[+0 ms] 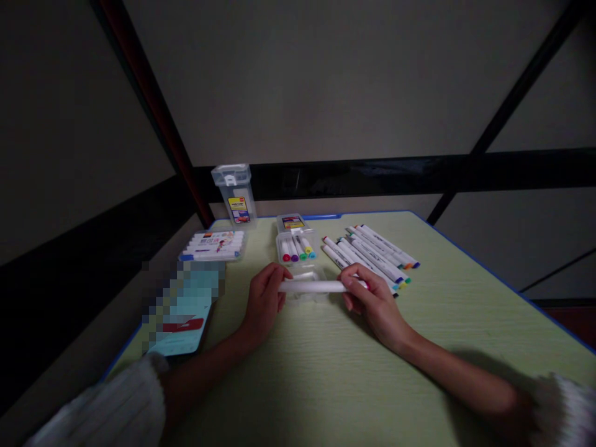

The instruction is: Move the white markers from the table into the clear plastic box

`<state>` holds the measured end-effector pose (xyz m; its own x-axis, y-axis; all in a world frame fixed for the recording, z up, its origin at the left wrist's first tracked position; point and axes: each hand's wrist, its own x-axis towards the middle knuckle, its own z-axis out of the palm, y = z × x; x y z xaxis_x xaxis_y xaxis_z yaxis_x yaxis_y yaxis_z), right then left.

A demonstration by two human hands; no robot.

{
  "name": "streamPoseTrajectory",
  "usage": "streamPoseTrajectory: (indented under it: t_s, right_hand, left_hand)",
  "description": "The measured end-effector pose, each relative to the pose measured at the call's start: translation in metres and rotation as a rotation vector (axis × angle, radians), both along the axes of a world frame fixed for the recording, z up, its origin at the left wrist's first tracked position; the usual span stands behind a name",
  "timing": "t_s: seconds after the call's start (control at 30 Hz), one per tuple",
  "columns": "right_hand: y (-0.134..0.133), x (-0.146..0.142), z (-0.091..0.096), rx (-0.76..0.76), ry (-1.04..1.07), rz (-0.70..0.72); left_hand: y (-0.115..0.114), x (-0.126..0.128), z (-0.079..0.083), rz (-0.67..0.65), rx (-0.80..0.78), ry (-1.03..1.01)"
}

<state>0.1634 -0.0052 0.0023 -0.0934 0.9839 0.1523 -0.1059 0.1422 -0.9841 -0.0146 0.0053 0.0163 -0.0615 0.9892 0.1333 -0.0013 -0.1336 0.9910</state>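
A white marker [311,286] is held level between my two hands, above the table's middle. My left hand [266,299] pinches its left end, and my right hand [370,299] grips its right end, where a bit of red shows. Just behind and below the marker is an open clear plastic box [307,273], part of it hidden by the marker. Behind that lies another clear box [279,241] with several markers inside, their ends red, purple, green, yellow and blue. To the right, several loose white markers [372,251] with coloured ends lie side by side on the table.
The light green table [298,385] has a blue edge. At the back left stands a tall clear lidded box [242,186] with a yellow label. In front of it lies a flat pack of white pens [213,244]. A phone [186,316] with a lit screen rests at the left.
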Motion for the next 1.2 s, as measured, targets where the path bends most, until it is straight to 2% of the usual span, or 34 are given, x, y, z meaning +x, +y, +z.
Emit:
streamPoseTrajectory:
  t_s: [1.2]
  right_hand:
    - [0.0016,0.0006,0.0,-0.031,0.026,0.028]
  left_hand:
    - [0.0002,-0.0002,0.0002,-0.01,-0.009,0.041]
